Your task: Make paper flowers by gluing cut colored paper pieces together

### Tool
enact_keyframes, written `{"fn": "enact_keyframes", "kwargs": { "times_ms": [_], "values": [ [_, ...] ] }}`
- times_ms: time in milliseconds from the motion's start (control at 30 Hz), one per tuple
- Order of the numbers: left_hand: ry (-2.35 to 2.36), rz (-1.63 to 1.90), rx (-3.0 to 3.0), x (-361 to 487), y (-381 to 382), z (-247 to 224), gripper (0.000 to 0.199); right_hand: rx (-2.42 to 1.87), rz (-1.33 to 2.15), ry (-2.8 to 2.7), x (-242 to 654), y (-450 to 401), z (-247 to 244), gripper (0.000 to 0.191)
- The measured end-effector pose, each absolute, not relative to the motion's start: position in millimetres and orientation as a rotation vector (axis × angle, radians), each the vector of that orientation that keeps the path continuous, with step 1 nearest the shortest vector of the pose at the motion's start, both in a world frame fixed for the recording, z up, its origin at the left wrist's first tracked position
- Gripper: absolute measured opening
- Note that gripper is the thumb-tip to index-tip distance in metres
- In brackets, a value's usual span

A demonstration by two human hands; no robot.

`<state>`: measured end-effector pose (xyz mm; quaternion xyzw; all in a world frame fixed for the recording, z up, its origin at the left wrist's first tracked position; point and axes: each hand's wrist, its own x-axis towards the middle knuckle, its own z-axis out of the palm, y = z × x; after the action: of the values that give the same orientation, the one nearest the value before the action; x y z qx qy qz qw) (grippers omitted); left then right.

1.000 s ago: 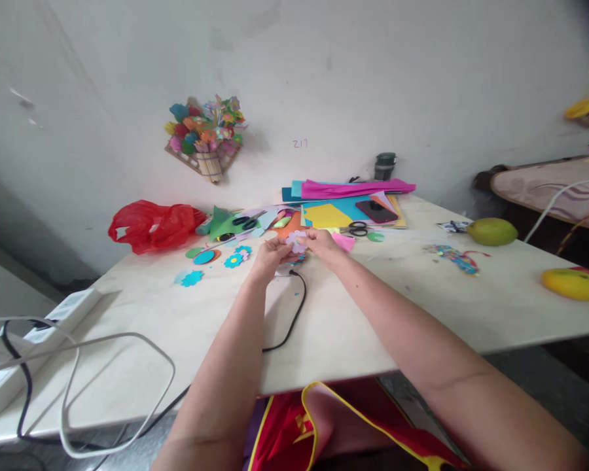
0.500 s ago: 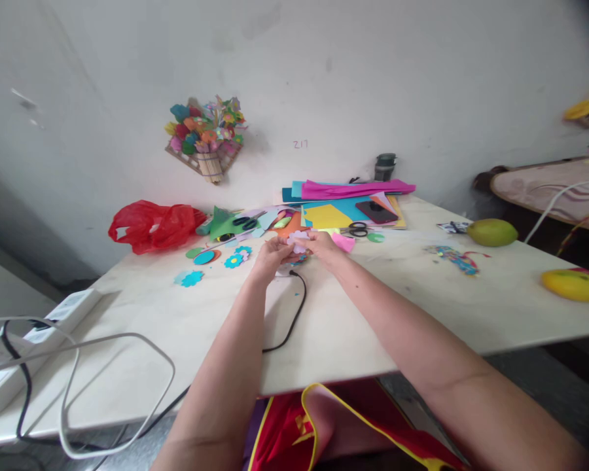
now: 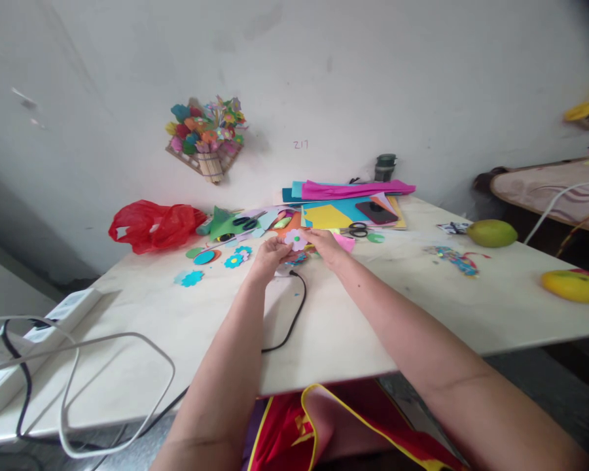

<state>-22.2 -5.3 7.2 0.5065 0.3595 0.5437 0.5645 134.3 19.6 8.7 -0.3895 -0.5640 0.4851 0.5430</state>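
Note:
A pale lilac paper flower (image 3: 291,237) with a green dot at its centre is held up over the table. My left hand (image 3: 271,254) pinches it by its left edge. My right hand (image 3: 324,244) is closed with its fingertips at the flower's right edge; its thumb is partly hidden. Just below the hands lie more small paper flowers (image 3: 297,259) and a white device with a black cord (image 3: 302,301), mostly covered by my left hand. To the left are blue paper flowers (image 3: 233,260), another blue flower (image 3: 192,279) and a blue disc (image 3: 204,257).
Scissors (image 3: 357,229), a second pair of scissors (image 3: 246,222), coloured sheets (image 3: 326,217) and a phone (image 3: 375,211) lie at the back. A red plastic bag (image 3: 154,226) sits back left. A power strip (image 3: 63,317) with loose cables is front left. Mangoes (image 3: 492,232) lie right.
The lilac flower has shifted slightly left, and a green dot now shows at its centre, where it looked plain before. My right fingers have drawn back from over the flower to its right edge.

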Motion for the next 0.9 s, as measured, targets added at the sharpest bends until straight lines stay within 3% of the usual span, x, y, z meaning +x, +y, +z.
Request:
{"fn": "enact_keyframes", "kwargs": {
  "times_ms": [267,533,900],
  "values": [
    [0.825,1.244,1.172,-23.5,-6.1,10.4,0.030,-0.911,1.060,-1.326,132.8,24.4,5.8,0.036],
    [0.970,1.301,1.194,-24.3,-3.5,7.0,0.044,-0.867,0.977,-1.448,131.2,24.4,3.8,0.032],
    [0.975,1.398,1.251,-21.7,-6.1,10.0,0.049,-0.871,1.123,-1.460,127.6,15.3,4.5,0.041]
  ]
}}
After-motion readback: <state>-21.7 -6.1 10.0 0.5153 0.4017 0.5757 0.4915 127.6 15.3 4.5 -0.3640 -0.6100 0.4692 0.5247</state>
